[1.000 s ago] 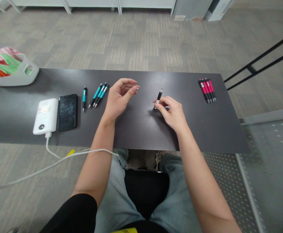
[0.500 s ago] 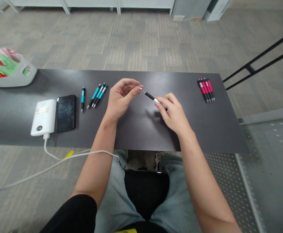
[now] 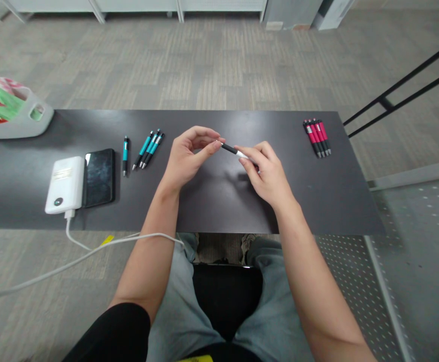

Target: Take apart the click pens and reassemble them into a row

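My right hand (image 3: pixel 266 168) grips a black-and-white pen (image 3: pixel 230 148) by its white barrel, with the black grip end pointing up and to the left. My left hand (image 3: pixel 191 153) pinches a small silver pen tip between thumb and forefinger, right at the front end of that pen. Fingers mostly cover the tip, so I cannot tell how far it sits on the barrel. Both hands are held above the dark table (image 3: pixel 219 201).
Several teal pens (image 3: pixel 149 149) lie left of my hands, one apart (image 3: pixel 125 156). Several pink pens (image 3: pixel 317 138) are grouped at the right. A black phone (image 3: pixel 99 177) lies beside a white power bank (image 3: pixel 65 183), whose cable (image 3: pixel 91 257) crosses my left forearm. A white basket (image 3: pixel 38 123) stands far left.
The pen tip in my left hand and the pen have come together. The thin refill that showed between them is now covered. The view has shifted slightly.
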The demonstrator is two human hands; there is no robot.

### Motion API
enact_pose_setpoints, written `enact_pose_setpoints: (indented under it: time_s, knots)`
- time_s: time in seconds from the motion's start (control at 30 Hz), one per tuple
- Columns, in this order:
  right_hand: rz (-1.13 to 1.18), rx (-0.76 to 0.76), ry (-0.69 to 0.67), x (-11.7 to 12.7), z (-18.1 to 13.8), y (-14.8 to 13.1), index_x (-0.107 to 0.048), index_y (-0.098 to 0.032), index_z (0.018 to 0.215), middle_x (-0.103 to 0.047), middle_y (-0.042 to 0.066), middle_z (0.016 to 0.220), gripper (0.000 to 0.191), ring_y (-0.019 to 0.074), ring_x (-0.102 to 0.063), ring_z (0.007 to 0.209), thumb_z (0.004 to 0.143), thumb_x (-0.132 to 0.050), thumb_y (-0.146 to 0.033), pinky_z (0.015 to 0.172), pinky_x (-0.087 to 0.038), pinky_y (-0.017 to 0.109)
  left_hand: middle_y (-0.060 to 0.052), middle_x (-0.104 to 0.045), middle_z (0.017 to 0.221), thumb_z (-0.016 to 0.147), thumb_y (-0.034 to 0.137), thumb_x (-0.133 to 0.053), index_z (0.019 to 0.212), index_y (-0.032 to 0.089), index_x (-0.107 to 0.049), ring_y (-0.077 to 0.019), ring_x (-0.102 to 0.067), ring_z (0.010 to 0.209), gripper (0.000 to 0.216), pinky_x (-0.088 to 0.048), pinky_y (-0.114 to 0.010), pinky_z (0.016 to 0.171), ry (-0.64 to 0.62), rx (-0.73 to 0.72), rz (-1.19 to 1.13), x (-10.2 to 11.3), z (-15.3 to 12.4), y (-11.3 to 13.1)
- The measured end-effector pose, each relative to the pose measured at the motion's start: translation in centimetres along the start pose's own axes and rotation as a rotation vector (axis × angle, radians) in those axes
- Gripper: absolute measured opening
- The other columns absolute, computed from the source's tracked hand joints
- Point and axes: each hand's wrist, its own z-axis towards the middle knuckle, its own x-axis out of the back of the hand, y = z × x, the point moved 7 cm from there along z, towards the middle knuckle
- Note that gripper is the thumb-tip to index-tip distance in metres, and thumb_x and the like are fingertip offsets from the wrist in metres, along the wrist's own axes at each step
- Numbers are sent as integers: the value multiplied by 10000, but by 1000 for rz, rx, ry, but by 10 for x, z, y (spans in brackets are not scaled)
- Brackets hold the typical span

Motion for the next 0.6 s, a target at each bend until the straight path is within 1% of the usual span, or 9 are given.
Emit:
enact_pose_setpoints:
  time_s: [0.1,0.2,0.27,0.43,0.6]
  knots:
    - [21,8,20,0,0,-1,-797,-385,1398,-734,136,1192,285,348,-721,1062,1210,-612,-492,953,-644,527,-92,-903,1067,716,746,-1118,1037,250,-786,-284,-904,1040,678,-722,-397,941,-12,-23,-17,-1,1,-1]
    - [51,43,65,0,1,-1,-760,-360,1268,-753,123,1125,194,343,-717,1001,1195,-636,-490,899,-631,522,-86,-906,1095,754,710,-1115,1066,256,-796,-279,-913,1071,637,-733,-376,942,-15,-58,-39,0,3,-4]
    - [79,71,89,-1,2,-1,-744,-358,1223,-763,109,1102,166,329,-715,969,1191,-650,-490,866,-621,506,-79,-911,1100,772,675,-1119,1073,262,-810,-274,-916,1079,597,-737,-364,947,-15,-79,-58,1,4,-5]
    - [146,87,121,-1,2,-3,-748,-366,1180,-783,85,1063,148,312,-725,932,1180,-696,-504,846,-607,493,-63,-919,1110,762,645,-1135,1075,273,-832,-271,-918,1046,573,-749,-374,950,-14,-76,-74,2,2,-3]
    - [178,90,123,-4,3,-4,-758,-371,1184,-800,81,1084,161,305,-728,933,1179,-703,-523,853,-601,490,-55,-914,1077,810,639,-1112,1070,270,-833,-270,-913,1077,531,-743,-379,971,18,-72,-146,-1,-1,-1]
